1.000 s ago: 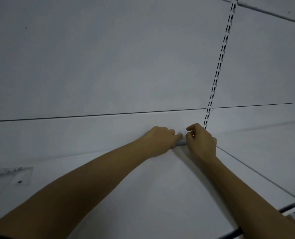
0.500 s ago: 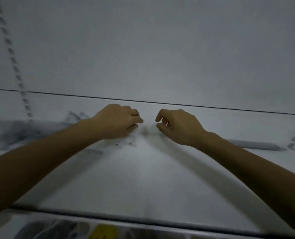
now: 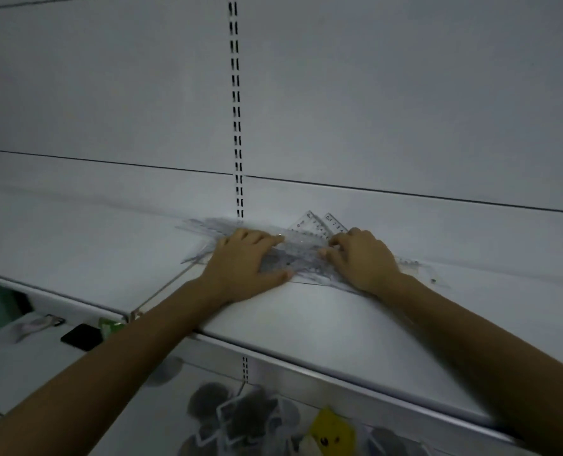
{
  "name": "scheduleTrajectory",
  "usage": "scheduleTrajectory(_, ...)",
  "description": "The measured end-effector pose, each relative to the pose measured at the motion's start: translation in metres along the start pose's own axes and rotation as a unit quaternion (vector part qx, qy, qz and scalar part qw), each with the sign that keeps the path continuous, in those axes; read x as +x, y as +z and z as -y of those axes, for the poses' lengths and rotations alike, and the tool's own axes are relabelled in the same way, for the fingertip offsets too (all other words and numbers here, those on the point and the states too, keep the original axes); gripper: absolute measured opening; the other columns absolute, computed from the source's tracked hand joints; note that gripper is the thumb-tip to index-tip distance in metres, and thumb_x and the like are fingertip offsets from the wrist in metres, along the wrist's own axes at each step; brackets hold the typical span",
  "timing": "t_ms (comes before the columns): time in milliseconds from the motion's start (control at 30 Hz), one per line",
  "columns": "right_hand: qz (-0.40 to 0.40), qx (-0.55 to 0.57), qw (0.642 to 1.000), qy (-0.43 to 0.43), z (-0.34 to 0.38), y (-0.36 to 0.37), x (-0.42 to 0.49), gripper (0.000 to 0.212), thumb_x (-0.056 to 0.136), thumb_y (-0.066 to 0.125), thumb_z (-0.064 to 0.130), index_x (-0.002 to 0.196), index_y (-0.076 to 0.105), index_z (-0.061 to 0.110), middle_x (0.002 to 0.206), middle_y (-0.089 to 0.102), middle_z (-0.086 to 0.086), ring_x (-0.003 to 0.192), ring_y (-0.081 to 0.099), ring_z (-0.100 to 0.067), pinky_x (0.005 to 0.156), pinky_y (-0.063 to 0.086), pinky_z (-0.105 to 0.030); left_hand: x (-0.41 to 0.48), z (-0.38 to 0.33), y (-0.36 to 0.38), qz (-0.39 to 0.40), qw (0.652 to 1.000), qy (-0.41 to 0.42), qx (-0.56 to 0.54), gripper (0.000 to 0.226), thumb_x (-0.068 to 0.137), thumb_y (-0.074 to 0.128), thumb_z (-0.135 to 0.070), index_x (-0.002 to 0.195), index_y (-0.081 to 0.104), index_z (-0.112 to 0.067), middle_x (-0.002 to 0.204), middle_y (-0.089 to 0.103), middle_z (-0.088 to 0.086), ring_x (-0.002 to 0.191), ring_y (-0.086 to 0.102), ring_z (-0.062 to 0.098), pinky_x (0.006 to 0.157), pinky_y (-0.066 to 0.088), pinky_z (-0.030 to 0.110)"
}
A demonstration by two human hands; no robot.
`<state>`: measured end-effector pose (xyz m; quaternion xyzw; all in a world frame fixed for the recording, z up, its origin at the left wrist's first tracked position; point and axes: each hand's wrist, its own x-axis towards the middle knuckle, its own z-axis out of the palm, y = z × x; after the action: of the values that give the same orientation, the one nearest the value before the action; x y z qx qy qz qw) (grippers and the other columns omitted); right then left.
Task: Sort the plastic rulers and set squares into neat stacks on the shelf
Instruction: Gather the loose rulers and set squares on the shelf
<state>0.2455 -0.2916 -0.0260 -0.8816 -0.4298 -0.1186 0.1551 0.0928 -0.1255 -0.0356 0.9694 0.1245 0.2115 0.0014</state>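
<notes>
Reaching over the shelf (image 3: pixel 306 324), the left hand (image 3: pixel 247 261) lies palm-down, fingers straight, on the pile of rulers and set squares (image 3: pixel 298 255) near the back wall. The right hand (image 3: pixel 362 258) curls fingertips onto it; whether it grips is unclear.

White flat shelf (image 3: pixel 306 324): open passage along the front edge between the two forearms, and over the bare stretches toward the left and right ends. Obstruction at the middle of the back edge: a loose heap of clear plastic rulers and set squares (image 3: pixel 301 255), close to the white back panel (image 3: pixel 372 110). Left hand (image 3: pixel 247 261) and right hand (image 3: pixel 362 258) lie on the heap; both forearms cross the front edge.
</notes>
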Motion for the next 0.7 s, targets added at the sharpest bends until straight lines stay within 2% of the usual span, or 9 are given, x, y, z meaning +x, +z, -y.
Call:
scheduleTrajectory(200, -0.048, 0.033, 0.998, -0.002, -0.003, -0.001, -0.009, 0.034, 0.092, 0.052, 0.04, 0.116, 0.063, 0.019, 0.113, 0.059, -0.008, 0.103, 0.053, -0.025, 0.086, 0.044, -0.036, -0.009, -0.008, -0.006, -0.035, 0.998, 0.013, 0.049, 0.074, 0.073, 0.021, -0.07, 0.124, 0.058, -0.031, 0.119, 0.057, -0.006, 0.111, 0.047, 0.02, 0.085, 0.03, 0.036)
scheduleTrajectory(400, -0.09, -0.071, 0.993, -0.033, -0.005, -0.001, -0.01, 0.031, 0.1, 0.036, 0.026, 0.108, 0.064, 0.016, 0.105, 0.061, -0.008, 0.093, 0.055, -0.027, 0.079, 0.039, -0.035, -0.004, -0.005, -0.008, -0.054, 0.991, 0.094, 0.081, 0.047, 0.081, 0.035, -0.052, 0.101, 0.068, -0.025, 0.093, 0.06, -0.001, 0.086, 0.057, 0.023, 0.074, 0.041, 0.035)
scheduleTrajectory(567, -0.074, -0.109, 0.991, -0.019, -0.002, 0.003, -0.013, 0.02, 0.095, 0.045, 0.021, 0.11, 0.059, 0.016, 0.108, 0.058, -0.006, 0.099, 0.053, -0.026, 0.077, 0.041, -0.032, 0.014, 0.002, -0.013, 0.026, 0.986, 0.166, 0.023, 0.038, 0.089, 0.046, -0.054, 0.113, 0.056, -0.027, 0.113, 0.054, -0.003, 0.103, 0.048, 0.017, 0.079, 0.041, 0.032)
scheduleTrajectory(633, -0.057, -0.142, 0.988, -0.011, 0.002, -0.002, -0.011, 0.022, 0.094, 0.047, 0.02, 0.113, 0.057, 0.017, 0.109, 0.058, -0.005, 0.1, 0.054, -0.026, 0.075, 0.04, -0.031, 0.022, 0.01, -0.019, 0.069, 0.979, 0.192, 0.006, 0.039, 0.089, 0.047, -0.055, 0.119, 0.054, -0.031, 0.117, 0.052, -0.008, 0.105, 0.044, 0.01, 0.079, 0.042, 0.031)
scheduleTrajectory(700, -0.048, -0.175, 0.983, 0.008, 0.01, -0.005, -0.01, 0.024, 0.093, 0.047, 0.018, 0.115, 0.056, 0.018, 0.108, 0.058, -0.004, 0.098, 0.056, -0.026, 0.07, 0.037, -0.03, 0.028, 0.019, -0.02, 0.078, 0.97, 0.228, -0.021, 0.037, 0.092, 0.045, -0.051, 0.123, 0.054, -0.034, 0.117, 0.052, -0.01, 0.106, 0.045, 0.008, 0.079, 0.043, 0.029)
